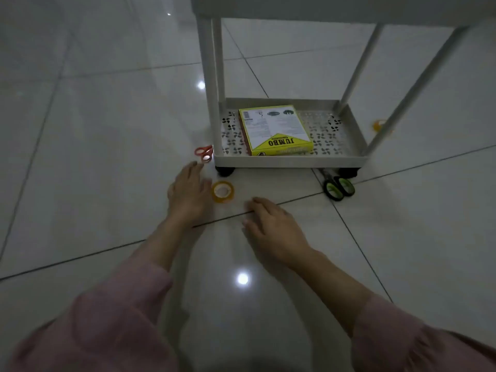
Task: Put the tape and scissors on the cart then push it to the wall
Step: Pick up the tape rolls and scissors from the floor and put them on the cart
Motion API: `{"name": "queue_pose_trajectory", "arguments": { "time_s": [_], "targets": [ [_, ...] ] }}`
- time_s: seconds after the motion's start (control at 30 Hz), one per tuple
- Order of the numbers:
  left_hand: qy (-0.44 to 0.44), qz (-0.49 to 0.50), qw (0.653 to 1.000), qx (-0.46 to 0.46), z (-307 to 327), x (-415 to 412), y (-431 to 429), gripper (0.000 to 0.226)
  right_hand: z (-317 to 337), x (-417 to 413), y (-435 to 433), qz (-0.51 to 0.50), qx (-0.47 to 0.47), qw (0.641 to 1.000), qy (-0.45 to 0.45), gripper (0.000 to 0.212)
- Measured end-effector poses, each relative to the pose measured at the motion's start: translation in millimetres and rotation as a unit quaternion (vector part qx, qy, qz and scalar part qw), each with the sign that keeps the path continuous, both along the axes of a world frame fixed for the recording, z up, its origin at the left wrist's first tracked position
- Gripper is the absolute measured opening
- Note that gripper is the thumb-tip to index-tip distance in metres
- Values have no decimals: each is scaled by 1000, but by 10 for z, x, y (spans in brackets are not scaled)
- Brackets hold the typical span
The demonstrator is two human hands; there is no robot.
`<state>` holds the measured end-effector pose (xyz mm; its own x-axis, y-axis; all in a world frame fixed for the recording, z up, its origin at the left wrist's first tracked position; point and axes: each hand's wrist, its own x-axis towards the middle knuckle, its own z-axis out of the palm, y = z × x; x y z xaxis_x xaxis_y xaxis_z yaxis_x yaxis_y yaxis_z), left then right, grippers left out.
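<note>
A yellow tape roll (223,192) lies flat on the tiled floor in front of the white cart (291,158). My left hand (188,190) hovers just left of the roll, fingers apart, holding nothing. My right hand (271,226) is lower right of the roll, also empty with fingers spread. Red-handled scissors (204,153) lie on the floor at the cart's front left corner. Green-and-black scissors (337,187) lie by the front right wheel, blades under the cart. A second yellow tape roll (379,125) sits on the floor behind the cart's right leg.
A yellow "JUMBO" box (275,129) lies on the cart's perforated bottom tray. The cart stands on black wheels (225,171), with an upper shelf (335,6) at the top edge. Glossy grey tiles (107,130) spread around. Pink sleeves cover my forearms.
</note>
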<state>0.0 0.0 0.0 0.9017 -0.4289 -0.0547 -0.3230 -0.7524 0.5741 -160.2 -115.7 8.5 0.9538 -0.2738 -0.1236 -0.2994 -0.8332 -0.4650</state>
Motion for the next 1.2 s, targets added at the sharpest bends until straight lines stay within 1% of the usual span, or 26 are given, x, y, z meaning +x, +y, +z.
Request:
{"name": "queue_pose_trajectory", "arguments": {
  "time_s": [0.07, 0.17, 0.23, 0.3, 0.37, 0.53, 0.63, 0.7, 0.73, 0.77, 0.8, 0.87, 0.9, 0.97, 1.0, 1.07, 1.13, 1.2],
  "targets": [
    [-12, -32, 999, 29, -27, 223, -145, 49, -66, 50, -64, 5, -28, 999, -19, 48],
    [30, -84, 992, 92, -36, 485, -322, 50, -168, 52, -109, 15, -29, 999, -17, 50],
    [31, -108, 987, 117, -130, 507, -304, 49, -247, 53, -108, 20, -40, 999, -19, 53],
    [15, -109, 989, 97, -198, 454, -232, 48, -287, 54, -107, 15, -54, 998, -27, 57],
    [1, -97, 993, 74, -255, 317, -134, 49, -314, 41, -92, 12, -56, 998, -27, 56],
    [-18, -56, 997, 56, -250, -112, 12, 51, -280, 34, -48, 9, -32, 999, -8, 54],
    [-78, -15, 997, 22, -202, -405, 65, 44, -180, 45, -89, 12, 13, 1000, -8, 52],
    [-127, 15, 992, -22, -159, -547, 85, 37, -112, -3, -139, -6, 46, 999, -25, 48],
    [-138, 21, 989, -46, -148, -571, 71, 35, -95, -40, -161, -11, 55, 998, -31, 46],
    [-127, 21, 990, -55, -134, -578, 41, 38, -87, -84, -176, -11, 57, 998, -34, 45],
    [-94, 11, 995, -40, -131, -563, 4, 43, -86, -118, -185, -6, 54, 998, -34, 45],
    [-33, -26, 998, 44, -163, -561, -86, 51, -85, -164, -210, -2, 49, 998, -31, 44],
    [-24, -35, 996, 79, -199, -604, -114, 52, -80, -177, -228, -7, 47, 998, -34, 43],
    [-49, -27, 993, 105, -228, -784, -126, 57, -32, -205, -275, -36, 46, 997, -51, 41],
    [-66, -17, 992, 103, -229, -901, -129, 60, 2, -225, -304, -55, 47, 995, -65, 39],
    [-80, -12, 993, 91, -235, -1151, -164, 57, 59, -303, -382, -97, 52, 990, -92, 35],
    [-90, -37, 992, 82, -233, -1346, -267, 59, 75, -397, -498, -140, 53, 983, -106, 33],
    [-83, -75, 992, 66, -195, -1483, -457, 68, 63, -517, -646, -180, 51, 977, -105, 33]
  ]
}}
